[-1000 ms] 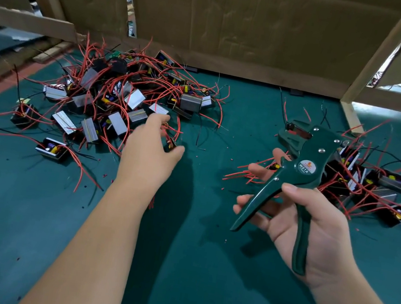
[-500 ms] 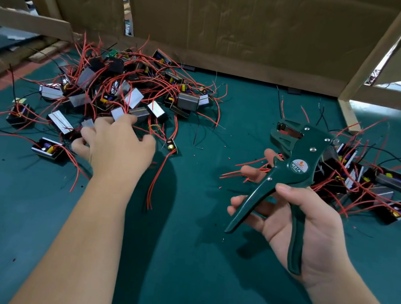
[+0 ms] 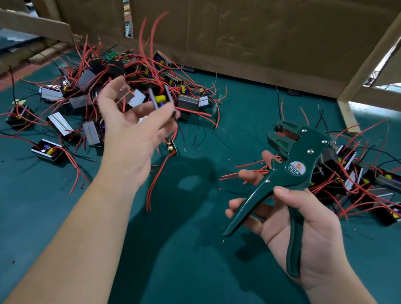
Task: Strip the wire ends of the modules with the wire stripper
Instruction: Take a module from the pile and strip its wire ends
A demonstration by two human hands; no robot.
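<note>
Nearest you, your right hand lay palm up, fingers and thumb wrapped round the wire stripper. One green handle ran across the palm and the other rested on the fingers. The handles were spread apart, and the head pointed up and away from you. The round label on the tool's body read "W01A"; the smaller print beside it could not be read. Further forward, your left hand was raised above the green table, palm up, thumb standing clear, fingers curled under a single module, which was motion-blurred. Its red wires sprang upward, and others trailed down below the hand. Count: one stripper, one module in hand, two heaps of modules. The left heap lay just beyond your left hand and the right heap behind the stripper, the two well apart. Both were too tangled in red and black wire for an exact tally. Behind them stood a cardboard wall and a wooden frame.
</note>
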